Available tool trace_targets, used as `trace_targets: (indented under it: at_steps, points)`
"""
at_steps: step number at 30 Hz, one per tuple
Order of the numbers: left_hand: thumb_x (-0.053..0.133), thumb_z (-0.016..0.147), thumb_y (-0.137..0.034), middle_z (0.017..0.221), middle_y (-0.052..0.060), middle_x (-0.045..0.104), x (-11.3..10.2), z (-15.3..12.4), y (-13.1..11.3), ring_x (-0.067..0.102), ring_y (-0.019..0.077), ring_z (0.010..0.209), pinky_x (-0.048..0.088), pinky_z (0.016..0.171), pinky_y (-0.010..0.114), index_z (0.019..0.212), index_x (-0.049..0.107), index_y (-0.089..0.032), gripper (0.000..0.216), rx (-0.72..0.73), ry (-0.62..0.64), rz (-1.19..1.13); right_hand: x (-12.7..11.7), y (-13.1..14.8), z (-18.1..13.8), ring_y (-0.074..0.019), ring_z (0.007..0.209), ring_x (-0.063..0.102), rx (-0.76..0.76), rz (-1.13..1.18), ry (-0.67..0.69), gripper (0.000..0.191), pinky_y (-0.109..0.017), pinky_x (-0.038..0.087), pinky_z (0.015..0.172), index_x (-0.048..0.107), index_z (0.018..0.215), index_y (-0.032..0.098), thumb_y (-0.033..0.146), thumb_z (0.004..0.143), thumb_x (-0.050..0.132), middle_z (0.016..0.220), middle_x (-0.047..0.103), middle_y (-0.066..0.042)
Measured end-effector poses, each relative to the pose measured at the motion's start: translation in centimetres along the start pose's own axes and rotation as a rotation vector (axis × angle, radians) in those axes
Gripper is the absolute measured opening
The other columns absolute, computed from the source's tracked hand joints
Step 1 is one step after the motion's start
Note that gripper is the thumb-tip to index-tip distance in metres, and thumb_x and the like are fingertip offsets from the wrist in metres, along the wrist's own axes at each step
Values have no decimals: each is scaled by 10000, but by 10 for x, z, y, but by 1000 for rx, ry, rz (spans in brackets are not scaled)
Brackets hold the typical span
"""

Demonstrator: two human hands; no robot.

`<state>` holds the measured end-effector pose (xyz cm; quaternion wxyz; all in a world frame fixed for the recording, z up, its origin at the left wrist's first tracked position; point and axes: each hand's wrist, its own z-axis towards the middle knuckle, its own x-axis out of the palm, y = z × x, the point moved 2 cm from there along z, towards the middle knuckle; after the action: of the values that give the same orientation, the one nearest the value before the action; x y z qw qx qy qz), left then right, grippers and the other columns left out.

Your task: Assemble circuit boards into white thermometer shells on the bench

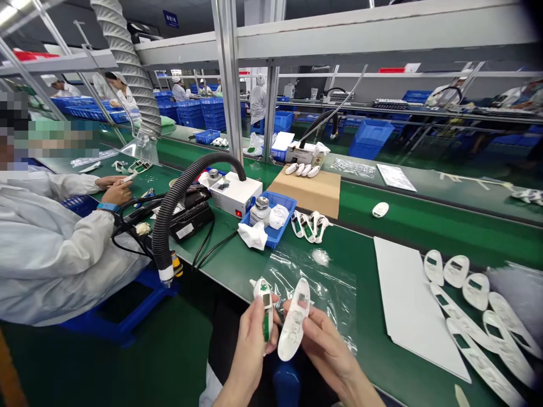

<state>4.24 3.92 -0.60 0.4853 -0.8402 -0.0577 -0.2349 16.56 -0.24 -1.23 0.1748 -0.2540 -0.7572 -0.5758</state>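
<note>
My left hand (251,339) is closed around a white plastic housing with a green circuit board (265,308) inside it, held upright at the near edge of the green table (382,265). My right hand (324,342) grips a long white plastic cover shell (293,328) by its lower edge, tilted beside the first part. The two parts sit close together, almost touching. Both hands hover over a clear plastic bag (322,282) lying on the table.
To the right lie a white sheet (409,308) and several white shells (475,316). A blue tray (275,217) with a bottle and cloths, a white box unit (235,192) and a black fume hose (169,215) stand at left. A white-coated person (51,249) works beside me.
</note>
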Motion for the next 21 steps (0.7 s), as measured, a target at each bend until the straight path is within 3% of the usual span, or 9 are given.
trace_targets:
  at_steps: [2,3,5,7,13,19,21]
  points:
    - [510,867,-504,628,-36,538,1,0,-3,450,48,491,371,453,153,985,642,-143,402,60,2,20,-4,5,-5,-275,940,641,-27,-149,-85,436,-409,470,902,702,1011,185,423,660,803,934,710,-84]
    - [550,859,-463,694,-10,589,1,0,-4,523,72,582,441,550,171,981,648,-144,356,84,14,36,-3,7,-7,-266,917,645,-37,-212,-94,431,-400,478,892,702,1020,188,395,658,812,924,710,-76]
    - [623,830,-390,862,45,664,3,0,-5,611,143,815,493,791,246,1013,655,-154,301,87,75,60,3,10,-8,-248,866,646,-70,-311,-48,408,-371,505,832,703,1042,203,355,677,803,924,697,-63]
    - [651,816,-351,1007,83,678,6,-1,-4,614,203,968,473,898,309,1081,647,-165,324,66,145,54,11,13,-8,-217,811,635,-129,-389,9,356,-325,519,756,707,1059,223,325,724,769,922,671,-45]
    - [663,814,-325,1088,101,679,10,-5,-1,591,240,1080,455,947,343,1148,640,-183,364,28,185,10,17,17,-6,-172,759,587,-189,-449,31,258,-265,504,679,724,1040,246,274,784,713,887,615,-18]
    - [670,808,-330,1042,98,690,10,-3,4,611,225,1029,459,936,339,1122,652,-172,352,16,200,7,14,14,-7,-208,864,589,-223,-575,32,214,-295,497,761,718,1034,251,291,834,651,992,638,-45]
    - [667,805,-351,1003,88,697,12,-4,1,622,212,984,472,897,318,1091,664,-173,337,13,202,25,11,17,-9,-205,817,587,-246,-692,6,157,-292,488,734,730,951,242,305,827,657,918,641,-44]
